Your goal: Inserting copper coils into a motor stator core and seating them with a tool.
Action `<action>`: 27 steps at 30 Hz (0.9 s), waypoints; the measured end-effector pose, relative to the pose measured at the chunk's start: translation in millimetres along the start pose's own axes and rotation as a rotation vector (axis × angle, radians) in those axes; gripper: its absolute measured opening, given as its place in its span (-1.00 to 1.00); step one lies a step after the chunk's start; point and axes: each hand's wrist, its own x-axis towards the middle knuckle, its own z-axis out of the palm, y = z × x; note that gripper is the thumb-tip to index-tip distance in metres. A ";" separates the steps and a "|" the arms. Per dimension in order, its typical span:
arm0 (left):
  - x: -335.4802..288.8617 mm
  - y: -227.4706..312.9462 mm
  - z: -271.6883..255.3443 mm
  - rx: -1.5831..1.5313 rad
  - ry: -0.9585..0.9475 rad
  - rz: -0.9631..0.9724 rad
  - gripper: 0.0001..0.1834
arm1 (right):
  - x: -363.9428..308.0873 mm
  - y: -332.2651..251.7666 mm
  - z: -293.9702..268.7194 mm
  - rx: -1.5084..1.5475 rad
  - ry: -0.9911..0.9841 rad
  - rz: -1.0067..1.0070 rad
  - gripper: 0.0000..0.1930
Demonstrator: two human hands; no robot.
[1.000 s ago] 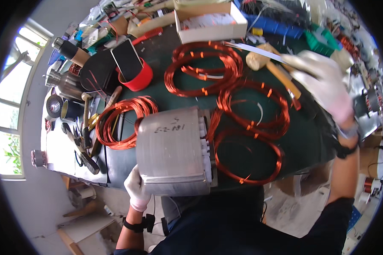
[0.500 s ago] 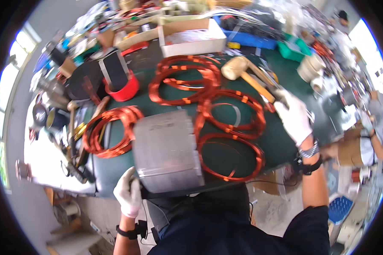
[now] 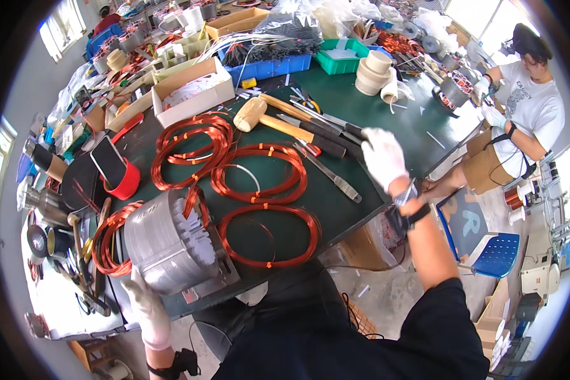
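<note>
A grey laminated stator core lies on its side at the table's near edge, white slot liners showing in its right-hand opening. My left hand, in a white glove, rests against the core's lower left with its fingers stretched out. Over the right part of the table, my white-gloved right hand is beside the ends of black-handled tools; its fingers look apart and nothing shows in them. Taped coils of copper wire lie right of and behind the core, and another coil lies left of it.
A wooden mallet and a flat metal tool lie mid-table. Behind are a white carton, a blue bin and a green bin. At the right, a co-worker handles another stator.
The view has swung to the right, bringing the co-worker and the core's slotted opening into sight. My left hand stays at the core; my right hand stays near the tools.
</note>
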 end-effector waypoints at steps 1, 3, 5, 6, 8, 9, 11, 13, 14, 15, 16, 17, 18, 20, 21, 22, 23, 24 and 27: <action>-2.2 22.7 6.5 -0.089 0.069 0.003 -0.27 | 9.3 15.0 9.8 -0.044 -0.023 -0.021 -0.67; -4.8 104.1 30.8 -0.541 0.236 -0.141 -0.02 | 25.8 45.4 37.5 -0.048 -0.122 -0.044 -0.63; -10.4 77.0 35.0 -0.107 0.282 0.015 -0.16 | 46.1 52.4 47.4 -0.008 -0.260 -0.064 -0.61; -12.7 98.7 43.5 -0.234 0.295 -0.078 -0.19 | 58.1 46.1 44.6 0.007 -0.306 -0.090 -0.64; -3.6 141.6 50.7 -0.527 0.352 -0.106 -0.18 | 68.9 55.0 45.9 -0.046 -0.410 -0.070 -0.68; -1.3 140.5 51.2 -0.460 0.327 -0.036 -0.16 | 67.2 61.0 46.9 -0.079 -0.375 -0.017 -0.70; -4.7 149.4 53.4 -0.555 0.369 -0.085 -0.11 | 68.8 55.1 47.3 -0.089 -0.326 0.101 -0.71; -9.6 139.9 54.2 -0.583 0.407 -0.123 -0.09 | 68.7 52.3 47.4 -0.066 -0.291 0.167 -0.69; -11.5 137.6 52.2 -0.624 0.400 -0.122 -0.06 | 66.8 48.4 42.3 -0.031 -0.297 0.197 -0.67; -12.3 136.6 49.7 -0.667 0.394 -0.119 -0.03 | 60.7 39.4 33.7 0.015 -0.277 0.192 -0.64; -10.9 137.3 51.9 -0.654 0.392 -0.125 -0.03 | 56.4 31.3 27.9 0.030 -0.284 0.209 -0.64; -9.7 140.1 55.2 -0.793 0.421 -0.171 0.01 | 52.8 28.5 26.4 0.090 -0.285 0.223 -0.62; -8.9 142.4 56.7 -0.935 0.449 -0.218 0.06 | 48.7 28.1 25.1 0.146 -0.285 0.240 -0.60; -8.1 145.0 54.2 -0.874 0.425 -0.226 0.12 | 40.9 28.7 26.4 0.177 -0.288 0.242 -0.59; -8.6 148.6 53.0 -0.888 0.431 -0.240 0.13 | 37.5 24.8 26.0 0.173 -0.212 0.213 -0.62; -9.1 150.4 52.6 -0.904 0.437 -0.254 0.14 | 34.0 20.7 23.9 0.169 -0.134 0.185 -0.64; -9.4 149.1 51.4 -0.899 0.438 -0.261 0.14 | 30.5 16.3 18.2 0.194 -0.055 0.153 -0.69; -10.0 146.7 46.9 -0.936 0.377 -0.237 0.08 | 25.9 14.1 11.9 0.262 0.019 0.075 -0.71; -21.3 96.5 25.8 -0.266 0.357 0.004 -0.08 | 11.9 -30.4 -54.0 0.652 -0.297 0.173 -0.75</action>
